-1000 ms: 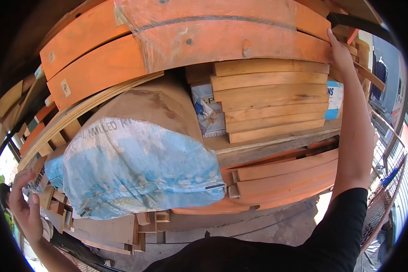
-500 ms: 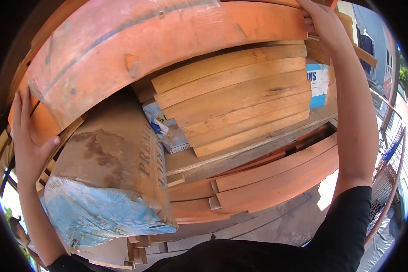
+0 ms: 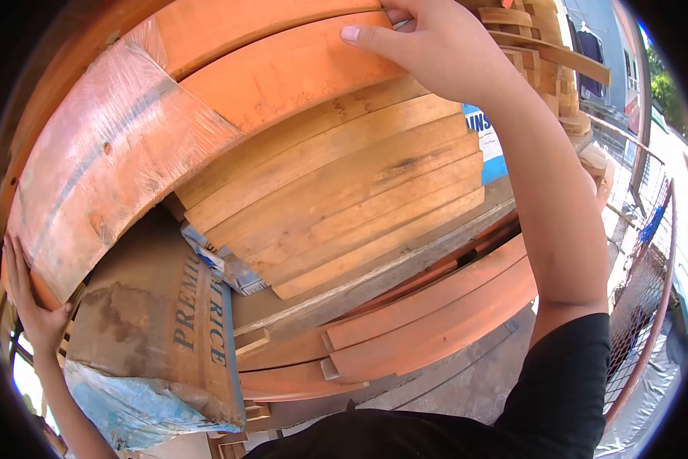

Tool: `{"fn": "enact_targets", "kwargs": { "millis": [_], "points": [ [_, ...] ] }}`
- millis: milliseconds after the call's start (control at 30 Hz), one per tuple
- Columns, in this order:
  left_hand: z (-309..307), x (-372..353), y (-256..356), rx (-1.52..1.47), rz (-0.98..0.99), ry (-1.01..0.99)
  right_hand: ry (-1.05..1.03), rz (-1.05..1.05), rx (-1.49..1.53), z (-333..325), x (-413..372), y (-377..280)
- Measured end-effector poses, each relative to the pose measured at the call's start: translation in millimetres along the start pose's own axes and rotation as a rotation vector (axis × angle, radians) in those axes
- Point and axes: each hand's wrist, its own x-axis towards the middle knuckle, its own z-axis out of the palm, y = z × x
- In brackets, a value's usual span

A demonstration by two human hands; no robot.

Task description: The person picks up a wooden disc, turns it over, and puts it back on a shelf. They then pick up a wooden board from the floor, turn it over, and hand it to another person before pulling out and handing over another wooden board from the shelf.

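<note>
A long orange board (image 3: 306, 80), its left part covered in clear plastic wrap (image 3: 91, 164), lies across the upper view. My left hand (image 3: 39, 310) is closed around the board's left end, its thumb at the lower corner. At the other end, my right hand (image 3: 436, 50) grips the board; the thumb presses its front face and the fingers are partly hidden behind its top edge. Another orange board (image 3: 260, 27) sits just above it. Directly below is a stack of bare wooden planks (image 3: 344, 191).
A brown carton (image 3: 145, 306) marked "RICE", with torn blue covering, stands at lower left. More orange boards (image 3: 428, 321) lie beneath the planks. Right of my arm are stacked wood pieces (image 3: 566, 84) and a wire-mesh fence (image 3: 639, 321).
The view has shifted, with most things now lower and further left. The wrapped board has slid left relative to the planks. My right hand has moved left with its end.
</note>
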Motion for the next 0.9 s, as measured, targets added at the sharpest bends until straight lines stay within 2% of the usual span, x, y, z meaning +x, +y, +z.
{"fn": "enact_targets", "kwargs": {
  "millis": [100,167,267,367,467,567,700,800,900],
  "points": [
    [4.2,-3.2,2.9,-0.061,-0.042,0.039,0.073,-0.015,0.074,8.6,-6.4,9.0],
    [3.4,-2.9,3.5,-0.018,-0.036,0.046,0.260,-0.069,-0.086,40.5,-7.4,27.5],
    [2.1,-8.5,3.3,0.021,-0.060,0.034,0.423,-0.231,-0.060,86.3,-36.9,30.9],
    [-3.3,-8.8,2.4,0.059,-0.076,-0.003,0.430,-0.178,-0.277,110.5,-67.5,22.3],
    [-9.2,-12.4,3.3,-0.009,-0.135,-0.070,0.424,-0.200,-0.275,123.9,-89.3,19.0],
    [-5.9,-18.5,-3.0,-0.008,-0.068,-0.012,0.432,-0.262,-0.281,127.1,-99.8,4.5],
    [-7.5,-20.2,0.0,0.044,-0.140,-0.052,0.583,-0.501,-0.236,111.8,-80.6,-23.4],
    [-4.7,-21.2,-0.5,-0.084,-0.148,-0.005,0.868,-0.729,-0.234,79.9,-35.9,-40.9],
    [-7.2,-18.5,-1.1,-0.141,-0.187,-0.064,1.010,-0.777,-0.222,84.1,18.2,-53.7]
  ]
}}
